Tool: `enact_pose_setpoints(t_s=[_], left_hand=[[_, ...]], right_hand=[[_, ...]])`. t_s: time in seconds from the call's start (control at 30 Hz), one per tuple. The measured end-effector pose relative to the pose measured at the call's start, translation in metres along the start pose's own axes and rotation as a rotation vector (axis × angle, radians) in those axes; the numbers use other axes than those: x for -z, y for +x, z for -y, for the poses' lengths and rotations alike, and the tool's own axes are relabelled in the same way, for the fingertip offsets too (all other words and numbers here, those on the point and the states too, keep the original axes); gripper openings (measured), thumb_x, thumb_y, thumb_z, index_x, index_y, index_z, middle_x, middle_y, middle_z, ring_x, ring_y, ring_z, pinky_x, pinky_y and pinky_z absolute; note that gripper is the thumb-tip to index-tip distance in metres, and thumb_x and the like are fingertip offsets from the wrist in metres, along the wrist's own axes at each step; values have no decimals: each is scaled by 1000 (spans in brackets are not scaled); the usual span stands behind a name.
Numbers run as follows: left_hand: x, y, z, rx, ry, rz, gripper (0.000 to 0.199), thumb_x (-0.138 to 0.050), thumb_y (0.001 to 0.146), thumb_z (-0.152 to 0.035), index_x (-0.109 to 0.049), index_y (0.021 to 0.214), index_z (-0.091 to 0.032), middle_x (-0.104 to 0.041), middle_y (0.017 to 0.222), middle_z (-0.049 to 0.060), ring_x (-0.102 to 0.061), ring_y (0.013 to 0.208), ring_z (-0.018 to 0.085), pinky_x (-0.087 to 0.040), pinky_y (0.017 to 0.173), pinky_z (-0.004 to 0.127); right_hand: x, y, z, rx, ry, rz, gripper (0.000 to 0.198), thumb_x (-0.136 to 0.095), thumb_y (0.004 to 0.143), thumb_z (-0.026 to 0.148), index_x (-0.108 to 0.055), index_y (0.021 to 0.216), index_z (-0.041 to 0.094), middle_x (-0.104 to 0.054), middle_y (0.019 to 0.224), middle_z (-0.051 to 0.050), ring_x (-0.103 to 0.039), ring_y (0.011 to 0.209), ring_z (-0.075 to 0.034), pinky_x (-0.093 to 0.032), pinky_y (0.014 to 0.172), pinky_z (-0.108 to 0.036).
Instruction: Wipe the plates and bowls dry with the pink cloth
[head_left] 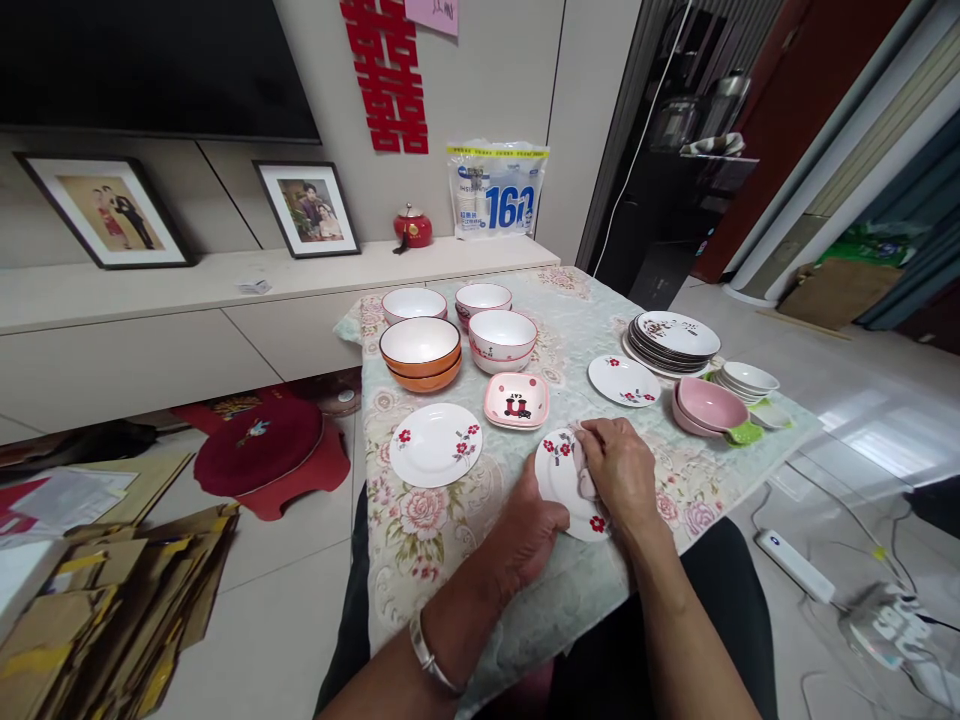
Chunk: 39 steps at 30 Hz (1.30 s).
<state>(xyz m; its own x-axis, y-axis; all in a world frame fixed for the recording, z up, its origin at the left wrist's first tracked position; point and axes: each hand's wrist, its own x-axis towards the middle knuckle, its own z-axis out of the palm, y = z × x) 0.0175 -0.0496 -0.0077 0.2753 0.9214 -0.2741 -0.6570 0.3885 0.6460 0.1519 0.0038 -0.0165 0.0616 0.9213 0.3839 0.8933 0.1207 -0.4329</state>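
In the head view, the left hand (526, 530) is closed on the edge of a small round flower plate (556, 487), with its thumb on top. The right hand (622, 472) is bunched up, holding a pale, thin cloth (584, 478) against the plate's smooth white face. The plate is tilted a little, over the near side of the table.

Two more white plates with red flowers lie flat – one on the left (435, 447), one on the right (624, 381) – so there are three. Between these two is a squarish pink-edged dish (516, 401) with the word CAT on it.

Behind it are two shiny orange bowls (421, 345), one inside the other, and three groups of round white bowls (502, 342) with red rims. On the right, dark-edged plates (675, 338) make a tall pile; I cannot count them. Near it are two nested pink bowls (710, 407). A flowery tablecloth (424, 515) lies under everything.
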Motion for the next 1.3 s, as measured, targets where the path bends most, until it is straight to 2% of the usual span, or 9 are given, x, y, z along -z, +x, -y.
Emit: enact_pose_setpoints(t_s=[0.1,0.23,0.4,0.5,0.7,0.83,1.0,1.17,1.3], left_hand=[[0,0,0,-2,5,-5,92,-47,39,7,-51,127,-20,-69,111,4,-60,106,23,-48,85,30],[2,2,2,-32,-10,48,90,-49,40,8,-52,125,-22,-69,102,1,-62,97,20,-46,73,25],[5,4,3,-64,-6,106,64,-51,43,6,-58,101,-20,-65,77,-3,-60,71,16,-41,57,23],[5,4,2,-64,-41,77,72,-47,41,6,-59,106,-20,-69,91,0,-64,86,20,-43,63,24],[4,1,1,-10,-13,14,86,-47,40,7,-55,121,-21,-69,102,2,-62,102,24,-47,78,29],[3,1,1,-23,7,31,89,-49,40,8,-53,124,-21,-68,103,2,-62,100,22,-47,77,27],[3,2,2,-71,-6,55,81,-50,40,6,-55,117,-20,-68,99,1,-62,93,20,-42,61,22],[3,2,2,-60,-26,19,79,-46,40,6,-57,114,-19,-67,97,1,-62,97,21,-44,70,24],[2,1,1,-41,-14,-13,85,-45,39,6,-53,120,-20,-68,99,2,-63,100,23,-47,77,29]], right_hand=[[0,-1,-2,-7,-35,-21,24,-52,95,28,-72,101,17,-65,93,-10,-62,82,-23,-43,71,-32],[-2,-6,13,130,250,44,16,-57,92,27,-71,98,20,-67,95,-7,-64,87,-21,-46,78,-31],[12,-9,25,266,525,353,11,-61,89,24,-72,86,23,-68,88,-2,-64,84,-17,-46,76,-28],[26,-8,15,253,502,517,11,-62,86,23,-72,81,24,-67,84,0,-63,81,-16,-45,74,-27],[26,-6,1,9,87,287,12,-58,88,25,-69,86,21,-67,86,-4,-62,80,-20,-41,73,-31],[14,-9,16,32,-2,139,13,-55,90,23,-67,89,19,-65,89,-7,-61,83,-22,-41,73,-31],[20,-12,25,222,285,334,11,-58,86,19,-68,81,21,-64,84,-2,-60,80,-17,-42,74,-27],[39,-10,8,187,376,619,9,-62,81,19,-70,77,23,-67,81,1,-61,77,-16,-42,71,-26],[37,-7,-4,76,195,464,11,-59,84,25,-68,77,22,-67,82,-1,-61,77,-18,-41,70,-29]])
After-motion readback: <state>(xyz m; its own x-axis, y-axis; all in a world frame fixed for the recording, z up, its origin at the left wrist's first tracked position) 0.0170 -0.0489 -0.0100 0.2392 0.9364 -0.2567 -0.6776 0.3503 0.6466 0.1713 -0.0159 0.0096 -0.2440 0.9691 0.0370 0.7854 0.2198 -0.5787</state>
